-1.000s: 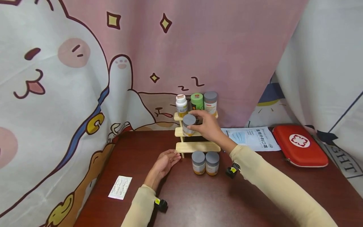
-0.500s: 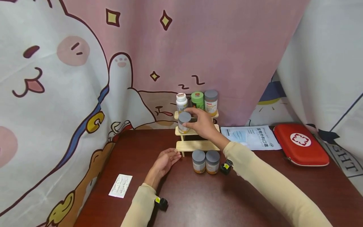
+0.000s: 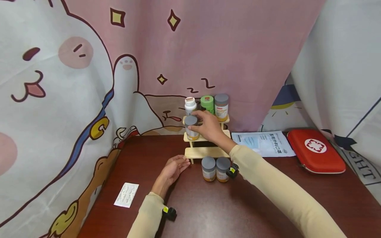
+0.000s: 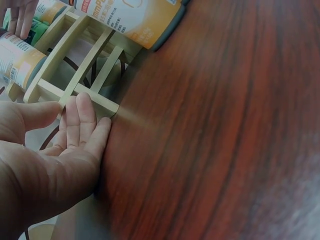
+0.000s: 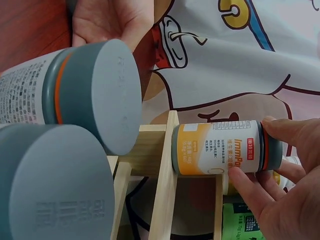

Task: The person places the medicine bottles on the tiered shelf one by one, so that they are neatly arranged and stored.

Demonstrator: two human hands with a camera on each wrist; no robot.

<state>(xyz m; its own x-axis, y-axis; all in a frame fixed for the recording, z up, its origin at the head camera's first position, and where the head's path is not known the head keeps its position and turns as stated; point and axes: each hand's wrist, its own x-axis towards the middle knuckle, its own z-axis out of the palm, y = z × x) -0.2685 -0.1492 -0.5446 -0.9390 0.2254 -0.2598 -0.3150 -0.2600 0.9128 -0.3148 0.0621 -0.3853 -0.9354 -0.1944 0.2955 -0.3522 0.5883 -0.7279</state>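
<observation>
My right hand [image 3: 208, 127] holds a grey-lidded supplement jar [image 3: 191, 128] near its lid, thumb on one side and fingers on the other. In the right wrist view, this jar [image 5: 217, 147] stands with its base at the middle step, at the left end of a three-step wooden display stand [image 3: 205, 153]. My left hand [image 3: 172, 170] pinches the left end of the stand's lowest step, and in the left wrist view its thumb and fingertips meet the wooden frame [image 4: 75, 80]. On the top step stand a white bottle [image 3: 190, 105], a green-lidded jar [image 3: 207, 104] and another grey-lidded jar [image 3: 221, 107].
Two grey-lidded jars [image 3: 209, 169] stand side by side on the table in front of the stand. A mask packet [image 3: 262, 143] and a red first-aid case [image 3: 316, 151] lie to the right. A small white packet [image 3: 126, 195] lies at the left. Patterned curtain hangs behind.
My right hand has carried the jar leftward along the middle step to its left end. The left hand has stayed at the stand.
</observation>
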